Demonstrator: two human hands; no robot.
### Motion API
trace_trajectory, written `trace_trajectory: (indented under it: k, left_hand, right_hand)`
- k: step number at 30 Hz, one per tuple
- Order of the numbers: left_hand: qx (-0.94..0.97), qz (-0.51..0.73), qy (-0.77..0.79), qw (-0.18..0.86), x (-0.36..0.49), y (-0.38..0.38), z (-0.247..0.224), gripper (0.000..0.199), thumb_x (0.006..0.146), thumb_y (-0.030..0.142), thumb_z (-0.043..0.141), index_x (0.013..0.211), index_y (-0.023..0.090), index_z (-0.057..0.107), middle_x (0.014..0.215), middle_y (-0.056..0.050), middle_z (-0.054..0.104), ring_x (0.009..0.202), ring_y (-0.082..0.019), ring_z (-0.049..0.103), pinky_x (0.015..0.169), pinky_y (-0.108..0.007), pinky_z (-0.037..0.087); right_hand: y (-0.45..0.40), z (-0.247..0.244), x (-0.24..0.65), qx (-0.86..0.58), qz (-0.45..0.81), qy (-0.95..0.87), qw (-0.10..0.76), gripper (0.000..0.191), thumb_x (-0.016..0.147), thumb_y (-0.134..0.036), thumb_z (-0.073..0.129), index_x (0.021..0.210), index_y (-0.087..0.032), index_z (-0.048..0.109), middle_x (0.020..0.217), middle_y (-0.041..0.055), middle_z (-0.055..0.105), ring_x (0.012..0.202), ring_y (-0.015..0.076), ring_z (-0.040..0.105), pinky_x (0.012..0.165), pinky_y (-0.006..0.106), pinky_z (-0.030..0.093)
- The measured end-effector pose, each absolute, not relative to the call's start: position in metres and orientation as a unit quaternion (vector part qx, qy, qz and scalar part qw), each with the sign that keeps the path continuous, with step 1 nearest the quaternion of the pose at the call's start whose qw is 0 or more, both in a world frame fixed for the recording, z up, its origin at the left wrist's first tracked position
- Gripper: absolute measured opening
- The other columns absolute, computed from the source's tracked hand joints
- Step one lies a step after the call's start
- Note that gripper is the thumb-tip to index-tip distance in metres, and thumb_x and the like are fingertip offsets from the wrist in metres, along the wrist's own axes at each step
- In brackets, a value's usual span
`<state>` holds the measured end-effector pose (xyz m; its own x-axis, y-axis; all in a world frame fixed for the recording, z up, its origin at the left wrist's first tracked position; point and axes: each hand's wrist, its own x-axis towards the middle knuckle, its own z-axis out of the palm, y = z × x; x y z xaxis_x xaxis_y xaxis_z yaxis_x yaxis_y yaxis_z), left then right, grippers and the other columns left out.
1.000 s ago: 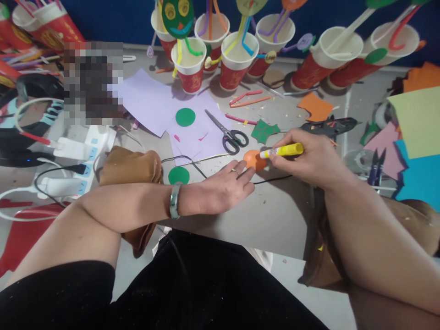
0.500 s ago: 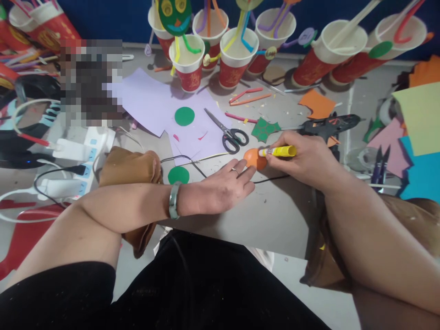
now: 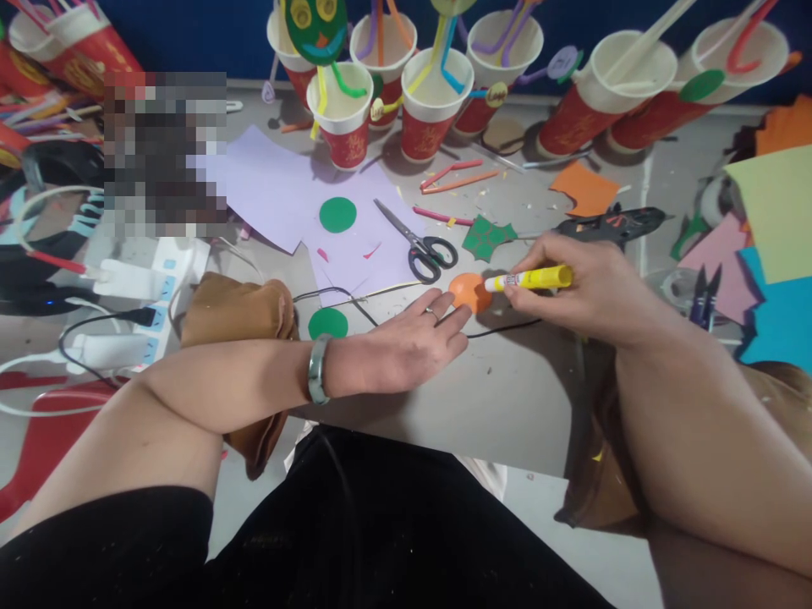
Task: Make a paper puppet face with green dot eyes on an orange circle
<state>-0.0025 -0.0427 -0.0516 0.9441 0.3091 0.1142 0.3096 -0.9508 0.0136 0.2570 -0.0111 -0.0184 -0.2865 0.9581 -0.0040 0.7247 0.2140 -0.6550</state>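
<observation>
An orange disc lies on the grey table. My left hand rests palm down beside it, fingers spread, with the fingertips on the disc's lower left edge. Between the thumb and fingers of my right hand is a yellow and white marker, its white end pointing left at the disc's right edge. Whether the marker touches the disc cannot be made out. Black scissors lie behind my left hand, next to a green cut-out scrap.
Red paper cups with straws stand along the back. Purple paper and a green circle lie left. Behind my right hand is a black glue gun; coloured sheets lie right. A power strip sits far left.
My right hand has moved slightly right with the marker, away from the disc's middle. More of the disc shows. My left hand stays nearly in place.
</observation>
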Motion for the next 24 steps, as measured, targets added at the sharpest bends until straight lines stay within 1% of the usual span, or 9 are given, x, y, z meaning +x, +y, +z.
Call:
trace_trajectory:
  k: [3, 7, 9, 14, 18, 21, 24]
  left_hand:
    - [-0.986, -0.067, -0.152, 0.017, -0.004, -0.041, -0.052, 0.027, 0.096, 0.002, 0.05, 0.108, 0.015, 0.071, 0.141, -0.017, 0.07, 0.13, -0.033, 0.068, 0.126, -0.056, 0.044]
    - [-0.987, -0.036, -0.158, 0.006, -0.004, -0.039, -0.046, 0.033, 0.097, 0.002, 0.047, 0.11, 0.018, 0.073, 0.141, -0.012, 0.07, 0.133, -0.031, 0.067, 0.13, -0.054, 0.041]
    - [-0.987, -0.018, -0.158, -0.007, -0.003, -0.039, -0.043, 0.034, 0.097, 0.002, 0.048, 0.111, 0.018, 0.073, 0.142, -0.012, 0.07, 0.133, -0.03, 0.067, 0.13, -0.053, 0.041]
    - [-0.987, -0.031, -0.156, 0.01, -0.003, -0.039, -0.046, 0.031, 0.094, 0.003, 0.051, 0.112, 0.016, 0.073, 0.145, -0.015, 0.067, 0.136, -0.034, 0.065, 0.129, -0.056, 0.042]
    - [-0.987, -0.032, -0.156, 0.001, -0.002, -0.039, -0.05, 0.029, 0.093, 0.001, 0.051, 0.109, 0.013, 0.072, 0.146, -0.017, 0.067, 0.138, -0.036, 0.063, 0.128, -0.059, 0.042]
    - [-0.987, -0.039, -0.156, -0.014, -0.003, -0.04, -0.05, 0.028, 0.092, 0.001, 0.053, 0.11, 0.012, 0.071, 0.148, -0.02, 0.065, 0.14, -0.037, 0.062, 0.129, -0.061, 0.041]
    - [-0.987, -0.041, -0.154, -0.019, -0.003, -0.04, -0.049, 0.03, 0.091, -0.001, 0.053, 0.113, 0.011, 0.071, 0.148, -0.021, 0.065, 0.141, -0.037, 0.061, 0.128, -0.06, 0.041]
  right_hand:
    - [-0.011, -0.02, 0.257, -0.533, 0.288, -0.775, 0.181, 0.013, 0.079, -0.033, 0.069, 0.078, -0.025, 0.06, 0.067, 0.0002, 0.068, 0.06, 0.0146, 0.058, 0.058, 0.029, 0.039]
    - [-0.01, -0.028, 0.257, -0.519, 0.269, -0.798, 0.147, 0.013, 0.082, -0.033, 0.067, 0.078, -0.025, 0.057, 0.068, 0.0003, 0.066, 0.059, 0.015, 0.056, 0.059, 0.03, 0.039]
    - [-0.01, -0.031, 0.257, -0.526, 0.254, -0.797, 0.153, 0.014, 0.082, -0.034, 0.066, 0.078, -0.026, 0.055, 0.069, 0.0009, 0.066, 0.06, 0.0158, 0.056, 0.06, 0.03, 0.039]
    - [-0.008, -0.027, 0.26, -0.565, 0.246, -0.765, 0.189, 0.015, 0.079, -0.034, 0.067, 0.078, -0.026, 0.054, 0.067, 0.0005, 0.065, 0.06, 0.0161, 0.054, 0.061, 0.031, 0.04]
    - [-0.008, -0.015, 0.267, -0.576, 0.258, -0.736, 0.246, 0.02, 0.074, -0.037, 0.072, 0.077, -0.026, 0.057, 0.078, 0.0027, 0.073, 0.066, 0.0171, 0.058, 0.061, 0.031, 0.042]
    - [-0.009, -0.012, 0.267, -0.567, 0.266, -0.743, 0.237, 0.017, 0.073, -0.036, 0.072, 0.076, -0.026, 0.059, 0.072, 0.0012, 0.07, 0.061, 0.016, 0.056, 0.059, 0.031, 0.04]
    - [-0.01, -0.017, 0.263, -0.546, 0.283, -0.763, 0.197, 0.014, 0.077, -0.035, 0.072, 0.077, -0.026, 0.06, 0.068, 0.0004, 0.068, 0.059, 0.0156, 0.055, 0.059, 0.032, 0.04]
